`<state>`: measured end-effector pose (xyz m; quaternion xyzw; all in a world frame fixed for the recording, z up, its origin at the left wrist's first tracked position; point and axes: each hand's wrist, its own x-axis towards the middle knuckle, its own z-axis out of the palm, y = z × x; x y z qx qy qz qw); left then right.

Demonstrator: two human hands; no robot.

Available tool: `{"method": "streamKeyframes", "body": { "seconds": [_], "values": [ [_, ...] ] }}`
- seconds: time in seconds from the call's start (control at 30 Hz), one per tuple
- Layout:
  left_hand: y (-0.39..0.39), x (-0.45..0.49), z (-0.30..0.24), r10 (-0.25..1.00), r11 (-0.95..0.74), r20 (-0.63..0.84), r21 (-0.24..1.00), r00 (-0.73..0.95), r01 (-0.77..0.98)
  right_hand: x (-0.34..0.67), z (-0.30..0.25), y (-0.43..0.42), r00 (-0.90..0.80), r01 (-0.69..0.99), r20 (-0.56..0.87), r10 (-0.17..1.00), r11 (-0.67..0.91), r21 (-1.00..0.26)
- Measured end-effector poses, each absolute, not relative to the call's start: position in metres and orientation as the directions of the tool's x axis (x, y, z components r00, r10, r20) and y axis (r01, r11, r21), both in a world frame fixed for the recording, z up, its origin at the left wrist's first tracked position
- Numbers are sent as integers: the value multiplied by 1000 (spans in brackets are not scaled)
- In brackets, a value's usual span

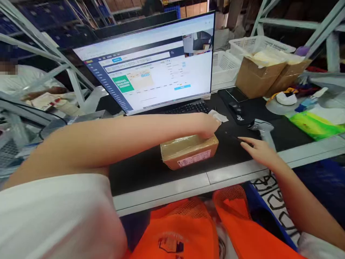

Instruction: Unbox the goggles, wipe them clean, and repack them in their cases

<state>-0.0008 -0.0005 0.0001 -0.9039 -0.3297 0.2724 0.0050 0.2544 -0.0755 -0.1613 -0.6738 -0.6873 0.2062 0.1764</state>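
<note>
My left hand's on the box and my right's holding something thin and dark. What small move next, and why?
Probably bring the slim dark tool in your right hand over to the box: your left hand is on its right end, shiny tape shows on its top, and the tool is apart from it.

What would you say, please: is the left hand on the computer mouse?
No, the left hand is at the cardboard box.

taped, glossy cardboard box (189, 154); matt desktop (140, 174)
</note>
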Motion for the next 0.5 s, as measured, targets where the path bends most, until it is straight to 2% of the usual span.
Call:
{"method": "streamKeyframes", "body": {
  "seconds": [0.27,0.37,0.43,0.5],
  "values": [
    [4,-7,6,655,-719,-478,-157,585,677,226,-186,-34,-119,960,24,993,121,-252],
    [8,-10,8,652,-718,-479,-141,588,681,213,-182,-30,-134,970,123,983,156,-187],
    [10,-11,7,659,-708,-474,-126,584,695,200,-171,-32,-154,932,259,954,227,-283],
    [10,-12,5,670,-683,-444,-54,595,729,183,-157,-36,-166,795,374,912,348,-496]
  ]
}}
